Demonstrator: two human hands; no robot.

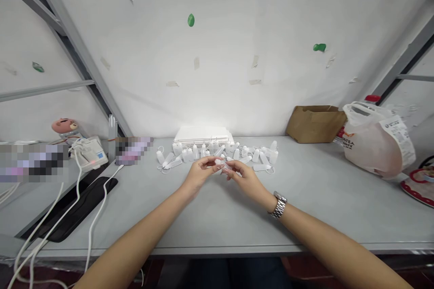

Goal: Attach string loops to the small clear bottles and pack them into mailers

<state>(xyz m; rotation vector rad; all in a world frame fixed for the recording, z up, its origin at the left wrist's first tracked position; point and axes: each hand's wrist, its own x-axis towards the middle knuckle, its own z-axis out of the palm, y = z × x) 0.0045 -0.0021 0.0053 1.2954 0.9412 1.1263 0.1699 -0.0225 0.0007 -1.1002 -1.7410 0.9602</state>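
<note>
In the head view, my left hand (pixel 202 170) and my right hand (pixel 239 174) meet above the middle of the table. Thumbs and fingertips of both pinch a small translucent plastic bottle (pixel 222 164) between them. Its ends are partly covered by the fingers, and its finer details are too small to tell. Just beyond the hands lie and stand several similar small white plastic bottles (pixel 264 158), some with thin loops attached. Behind them is a white stack of flat boxes or sheets (pixel 202 134) against the wall.
At the right stand an open brown cardboard box (pixel 315 124) and a white plastic bag (pixel 376 144). To the left are a black flat case (pixel 84 207), white cables (pixel 96 221), a white power strip (pixel 88 153) and a pink figure (pixel 64 125). The grey table (pixel 217 226) ends at my lap.
</note>
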